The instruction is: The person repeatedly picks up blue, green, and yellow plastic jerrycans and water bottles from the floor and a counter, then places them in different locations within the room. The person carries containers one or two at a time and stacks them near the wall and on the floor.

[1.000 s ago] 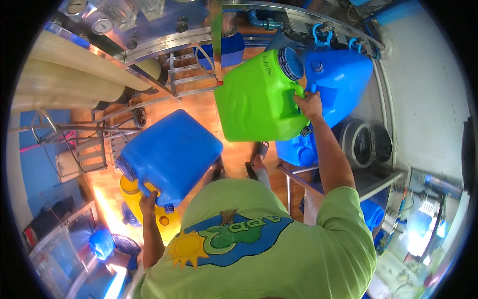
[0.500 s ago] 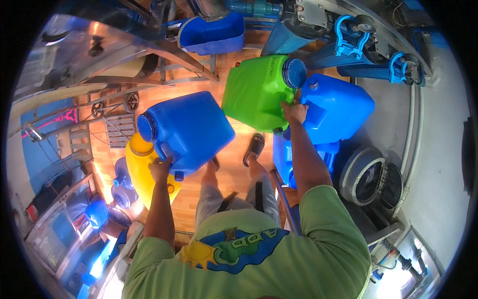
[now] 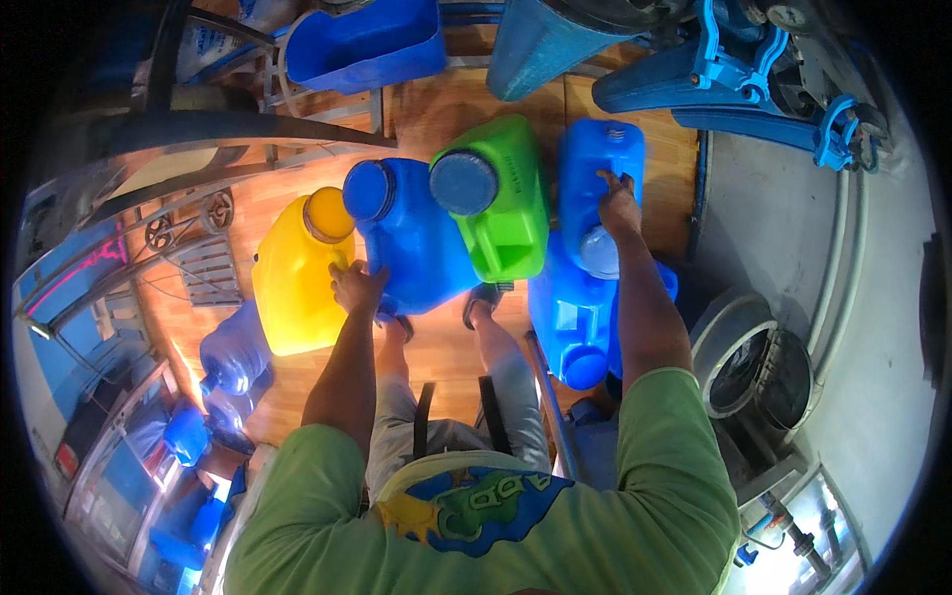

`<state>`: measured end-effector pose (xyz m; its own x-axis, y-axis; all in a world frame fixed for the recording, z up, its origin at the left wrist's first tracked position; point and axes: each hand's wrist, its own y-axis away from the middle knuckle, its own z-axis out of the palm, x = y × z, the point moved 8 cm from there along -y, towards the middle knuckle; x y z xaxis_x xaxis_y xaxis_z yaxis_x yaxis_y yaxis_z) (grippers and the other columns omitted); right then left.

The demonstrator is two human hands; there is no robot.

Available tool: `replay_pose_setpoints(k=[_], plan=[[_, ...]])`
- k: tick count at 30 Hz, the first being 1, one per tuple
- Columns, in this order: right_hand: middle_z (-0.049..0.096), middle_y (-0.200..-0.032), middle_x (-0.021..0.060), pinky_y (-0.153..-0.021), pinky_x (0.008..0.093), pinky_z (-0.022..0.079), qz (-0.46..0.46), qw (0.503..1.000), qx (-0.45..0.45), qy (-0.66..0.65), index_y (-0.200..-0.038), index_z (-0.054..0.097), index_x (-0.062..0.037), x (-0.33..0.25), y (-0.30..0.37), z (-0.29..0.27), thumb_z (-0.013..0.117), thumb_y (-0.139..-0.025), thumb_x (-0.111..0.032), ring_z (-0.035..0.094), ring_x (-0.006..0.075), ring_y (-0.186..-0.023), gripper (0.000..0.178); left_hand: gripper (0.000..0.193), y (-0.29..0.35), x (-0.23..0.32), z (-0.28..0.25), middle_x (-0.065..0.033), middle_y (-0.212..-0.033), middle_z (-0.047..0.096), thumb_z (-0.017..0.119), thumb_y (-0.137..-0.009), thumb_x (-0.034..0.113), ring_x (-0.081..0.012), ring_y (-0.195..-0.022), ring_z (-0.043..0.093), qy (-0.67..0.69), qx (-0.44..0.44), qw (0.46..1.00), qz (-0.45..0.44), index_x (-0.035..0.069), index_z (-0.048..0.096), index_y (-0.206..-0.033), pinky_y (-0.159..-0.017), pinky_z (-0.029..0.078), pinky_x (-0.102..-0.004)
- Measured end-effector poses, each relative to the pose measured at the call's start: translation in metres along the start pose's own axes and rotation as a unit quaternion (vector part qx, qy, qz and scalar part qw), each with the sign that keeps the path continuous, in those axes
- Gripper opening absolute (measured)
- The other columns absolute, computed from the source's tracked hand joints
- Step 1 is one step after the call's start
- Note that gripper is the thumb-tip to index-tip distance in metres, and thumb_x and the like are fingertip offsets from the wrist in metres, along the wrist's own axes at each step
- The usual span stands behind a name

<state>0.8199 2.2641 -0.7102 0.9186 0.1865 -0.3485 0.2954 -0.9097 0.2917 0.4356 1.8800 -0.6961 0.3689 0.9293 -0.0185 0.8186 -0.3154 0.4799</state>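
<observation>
My left hand (image 3: 359, 288) is at the near left side of a blue jug (image 3: 421, 238) with a dark blue cap, beside a yellow jug (image 3: 297, 288). Its fingers look spread and loose rather than wrapped round a handle. Gripped at its top by my right hand (image 3: 621, 206) is another blue jug (image 3: 585, 159); the palm side is hidden. That jug has a large pale blue cap below my hand and a small cap at its far end. A green jug (image 3: 516, 208) with a dark cap stands between them. Close below my right forearm is a further blue jug (image 3: 570, 307).
A blue open tub (image 3: 367, 50) sits at the back. Blue filter housings (image 3: 654, 84) line the back right. Clear round bottles (image 3: 235, 347) are at the left, with a metal frame (image 3: 228, 134) above. A round metal-rimmed fitting (image 3: 734, 352) is near the right wall.
The left blue jug has moved right, next to the green one, and turned more upright. The green jug has turned. My right hand and its blue jug have shifted; the jug is turned lengthwise.
</observation>
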Motion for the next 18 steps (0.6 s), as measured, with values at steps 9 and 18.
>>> replay_pose_setpoints(k=[9, 18], plan=[[0.061, -0.121, 0.0219, -0.093, 0.048, 0.047, 0.089, 0.993, -0.079, 0.023, -0.14, 0.039, -0.0202, 0.1, -0.047, -0.011, 0.05, -0.082, -0.007, 0.06, 0.0408, -0.11, 0.06, 0.046, -0.023, 0.021, 0.021, -0.0219, -0.145, 0.036, 0.078, -0.063, 0.049, -0.0428, -0.119, 0.048, 0.008, -0.009, 1.0, 0.002, 0.015, 0.072, -0.094, -0.095, 0.044, -0.0517], [0.06, -0.118, 0.014, -0.094, 0.0527, 0.044, -0.055, 0.955, -0.155, 0.246, -0.127, 0.05, -0.019, 0.105, -0.064, -0.012, 0.052, -0.087, -0.011, 0.059, 0.0337, -0.111, 0.041, 0.052, -0.024, 0.033, 0.031, -0.0283, -0.143, 0.038, 0.082, -0.061, 0.049, -0.0449, -0.125, 0.044, 0.031, -0.012, 0.999, -0.002, 0.013, 0.07, -0.097, -0.101, 0.041, -0.049]])
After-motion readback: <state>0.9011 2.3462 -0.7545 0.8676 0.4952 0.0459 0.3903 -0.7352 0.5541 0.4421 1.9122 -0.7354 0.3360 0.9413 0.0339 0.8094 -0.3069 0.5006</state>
